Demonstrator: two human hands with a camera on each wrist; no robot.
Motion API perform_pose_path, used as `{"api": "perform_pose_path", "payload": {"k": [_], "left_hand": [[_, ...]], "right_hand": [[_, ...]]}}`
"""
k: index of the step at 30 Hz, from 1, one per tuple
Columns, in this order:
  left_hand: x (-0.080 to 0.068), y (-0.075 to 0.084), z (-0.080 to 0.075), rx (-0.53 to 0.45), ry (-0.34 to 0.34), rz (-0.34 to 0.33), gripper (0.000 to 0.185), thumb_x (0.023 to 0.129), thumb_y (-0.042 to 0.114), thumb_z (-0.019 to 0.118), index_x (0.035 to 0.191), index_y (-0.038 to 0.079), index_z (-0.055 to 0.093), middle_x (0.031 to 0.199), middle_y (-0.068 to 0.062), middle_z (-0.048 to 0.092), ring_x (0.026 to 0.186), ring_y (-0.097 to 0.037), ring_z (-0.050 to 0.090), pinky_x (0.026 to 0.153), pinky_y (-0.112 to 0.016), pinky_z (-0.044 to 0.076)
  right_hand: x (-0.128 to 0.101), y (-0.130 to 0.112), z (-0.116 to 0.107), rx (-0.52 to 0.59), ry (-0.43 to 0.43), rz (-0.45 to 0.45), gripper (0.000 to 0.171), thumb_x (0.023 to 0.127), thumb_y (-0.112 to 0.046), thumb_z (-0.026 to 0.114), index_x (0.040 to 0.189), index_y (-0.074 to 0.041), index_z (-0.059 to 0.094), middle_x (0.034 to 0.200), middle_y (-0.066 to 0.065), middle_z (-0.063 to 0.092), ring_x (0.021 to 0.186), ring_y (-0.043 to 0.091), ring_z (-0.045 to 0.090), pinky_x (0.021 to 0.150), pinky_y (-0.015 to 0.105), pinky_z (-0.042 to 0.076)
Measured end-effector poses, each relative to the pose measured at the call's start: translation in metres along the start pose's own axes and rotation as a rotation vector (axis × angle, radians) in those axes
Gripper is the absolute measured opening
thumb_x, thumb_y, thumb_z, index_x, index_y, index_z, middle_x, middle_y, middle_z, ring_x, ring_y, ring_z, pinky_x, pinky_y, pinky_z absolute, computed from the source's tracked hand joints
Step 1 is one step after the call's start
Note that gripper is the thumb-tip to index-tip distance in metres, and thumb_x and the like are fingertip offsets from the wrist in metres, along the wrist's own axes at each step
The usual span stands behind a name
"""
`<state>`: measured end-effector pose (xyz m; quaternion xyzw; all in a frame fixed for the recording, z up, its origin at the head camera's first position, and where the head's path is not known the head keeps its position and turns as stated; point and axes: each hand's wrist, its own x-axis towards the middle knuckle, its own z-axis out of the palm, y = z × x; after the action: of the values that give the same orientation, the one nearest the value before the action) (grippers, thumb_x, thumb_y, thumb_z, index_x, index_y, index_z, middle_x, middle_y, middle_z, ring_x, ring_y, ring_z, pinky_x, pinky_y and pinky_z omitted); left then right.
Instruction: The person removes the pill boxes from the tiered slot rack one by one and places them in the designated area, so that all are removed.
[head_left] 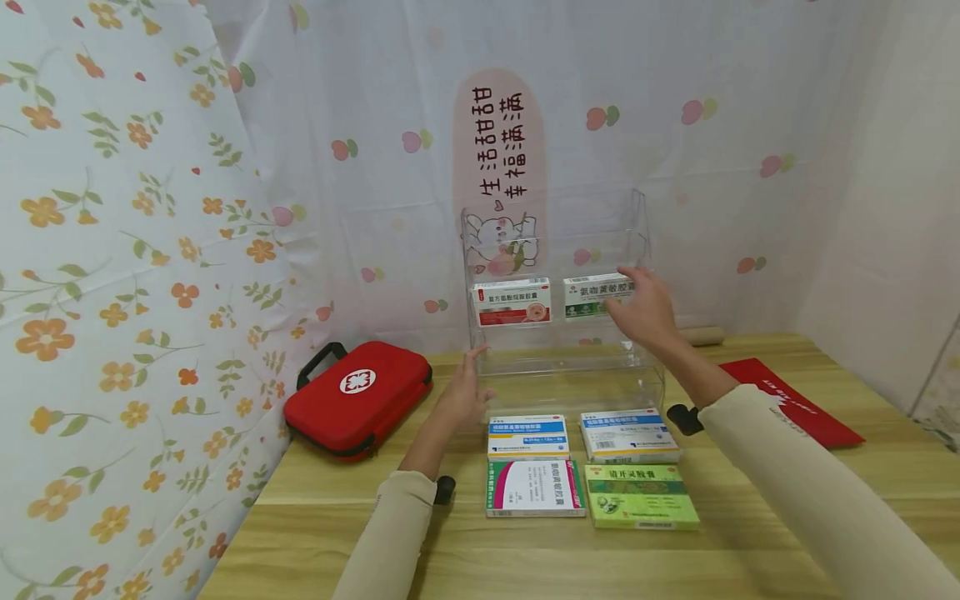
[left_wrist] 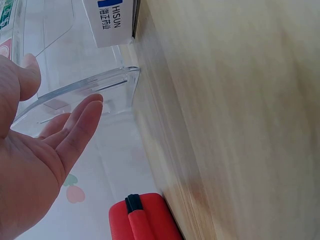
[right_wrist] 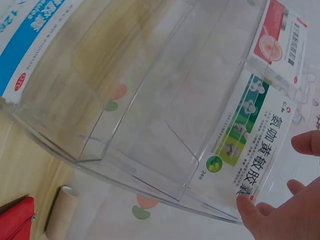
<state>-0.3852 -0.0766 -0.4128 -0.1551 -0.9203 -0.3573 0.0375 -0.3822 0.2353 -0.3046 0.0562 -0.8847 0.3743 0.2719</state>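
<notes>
Green-labelled medicine box (head_left: 597, 296), frame centre, on clear rack (head_left: 562, 367): right hand (head_left: 643, 310) open, fingertips touching it. Left hand (head_left: 463, 393) open, steadying rack. Seat it flush, gently.

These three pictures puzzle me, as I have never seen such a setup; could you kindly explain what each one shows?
No machine here: a person wears three cameras. The head view looks down at both hands; each wrist view looks along its own hand.

On the wooden table stands a clear plastic rack holding two medicine boxes. The right hand touches the green and white box on the rack, fingers fairly straight; the right wrist view shows that box close up. The left hand is open beside the rack's lower edge, holding nothing.

Four more boxes lie flat in front, a red first aid case to the left, and a red folder to the right.
</notes>
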Motion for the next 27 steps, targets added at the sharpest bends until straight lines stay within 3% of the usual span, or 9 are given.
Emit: {"api": "perform_pose_path", "payload": {"k": [12,27], "left_hand": [[-0.0008,-0.0018,-0.0003,0.015,0.002,-0.001,0.084,0.095,0.013,0.067,0.152,0.038,0.011,0.147,-0.022,0.038,0.126,-0.037,0.050,0.105,-0.054,0.041],[-0.0021,-0.0012,-0.0002,0.021,-0.005,-0.025,0.085,0.095,0.014,0.067,0.152,0.040,0.009,0.148,-0.022,0.037,0.125,-0.037,0.051,0.104,-0.054,0.042]], "right_hand": [[0.0090,-0.0030,0.0025,-0.038,-0.054,0.051,0.066,0.089,-0.015,0.062,0.148,0.001,0.039,0.152,0.027,0.035,0.139,0.051,0.027,0.111,0.063,0.024],[0.0103,-0.0026,0.0101,-0.079,-0.043,0.058,0.057,0.089,-0.017,0.066,0.139,0.004,0.047,0.146,0.031,0.035,0.129,0.052,0.036,0.102,0.064,0.036]]}}
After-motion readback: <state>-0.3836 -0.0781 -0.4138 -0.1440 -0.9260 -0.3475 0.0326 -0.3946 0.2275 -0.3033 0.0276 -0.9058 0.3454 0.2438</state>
